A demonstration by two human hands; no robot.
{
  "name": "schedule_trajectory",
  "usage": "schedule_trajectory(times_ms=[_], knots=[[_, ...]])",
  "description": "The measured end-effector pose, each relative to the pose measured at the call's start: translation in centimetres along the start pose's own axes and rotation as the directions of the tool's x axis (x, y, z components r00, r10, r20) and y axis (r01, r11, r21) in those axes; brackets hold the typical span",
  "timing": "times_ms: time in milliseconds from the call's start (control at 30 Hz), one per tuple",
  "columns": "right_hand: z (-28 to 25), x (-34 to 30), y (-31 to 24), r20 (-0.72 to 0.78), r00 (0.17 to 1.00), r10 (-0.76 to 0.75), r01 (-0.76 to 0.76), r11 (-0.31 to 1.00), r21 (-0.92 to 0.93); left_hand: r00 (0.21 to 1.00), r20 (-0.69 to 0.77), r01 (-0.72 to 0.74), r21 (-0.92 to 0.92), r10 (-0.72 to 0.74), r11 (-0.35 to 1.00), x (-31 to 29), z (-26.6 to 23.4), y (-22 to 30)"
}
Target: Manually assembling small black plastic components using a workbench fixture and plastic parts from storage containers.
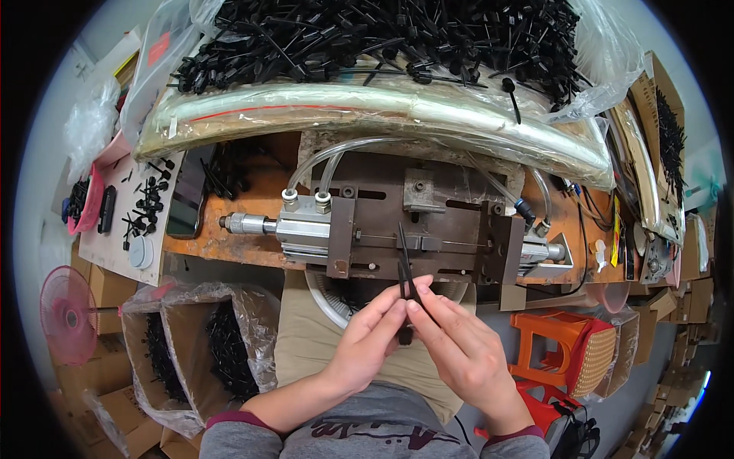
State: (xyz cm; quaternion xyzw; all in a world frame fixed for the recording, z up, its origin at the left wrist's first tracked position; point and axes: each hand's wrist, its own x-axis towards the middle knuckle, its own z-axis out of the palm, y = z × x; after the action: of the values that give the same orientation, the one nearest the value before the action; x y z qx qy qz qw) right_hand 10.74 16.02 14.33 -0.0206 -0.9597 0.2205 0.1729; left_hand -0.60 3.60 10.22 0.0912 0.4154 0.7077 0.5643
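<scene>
My left hand [367, 336] is closed, thumb and fingertips pinching a small black plastic part with a thin stem [405, 335], whose blunt end shows below the fingers. My right hand [468, 348] is closed round a slim black pointed tool [407, 264], which looks like tweezers. Its tip reaches up over the middle of a dark metal fixture [367, 176]. Both hands meet just in front of this fixture, fingertips almost touching. Fingers partly hide both held things. A thin rod [378, 239] runs across the fixture to a small metal block [430, 243] in the middle.
Air cylinders [303, 233] [539, 251] flank the fixture, with clear hoses [336, 149]. A large plastic-lined box edge [367, 103] holds a heap of black parts [397, 38] behind. A phone [187, 195] lies left. An orange stool [547, 336] stands right, lined cartons [172, 336] lower left.
</scene>
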Motion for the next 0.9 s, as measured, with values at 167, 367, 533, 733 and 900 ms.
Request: schedule_trajectory(times_ms=[167,367,533,733,900], knots=[[0.8,-0.3,0.5,-0.136,0.991,-0.001,0.004,1.000,0.016,0.992,0.034,-0.121,0.061,0.119,0.991,0.3,-0.5,-0.8],[1.3,-0.2,0.9,-0.193,0.979,-0.073,0.070,0.997,-0.020,0.974,0.035,-0.227,0.173,0.224,0.958,0.1,-1.3,-0.8],[1.6,-0.2,0.8,-0.299,0.954,0.006,0.052,0.981,0.186,0.973,0.036,-0.229,0.203,0.226,0.952,-0.6,-1.5,-0.2],[2.6,0.7,1.9,-0.320,0.941,0.113,-0.068,0.987,0.148,0.950,-0.054,-0.273,0.330,0.307,0.903,-2.1,-1.7,1.4],[3.9,1.7,2.1,-0.261,0.964,0.057,-0.085,0.992,-0.097,0.911,-0.042,-0.365,0.382,0.411,0.849,-2.3,-1.8,1.5]])
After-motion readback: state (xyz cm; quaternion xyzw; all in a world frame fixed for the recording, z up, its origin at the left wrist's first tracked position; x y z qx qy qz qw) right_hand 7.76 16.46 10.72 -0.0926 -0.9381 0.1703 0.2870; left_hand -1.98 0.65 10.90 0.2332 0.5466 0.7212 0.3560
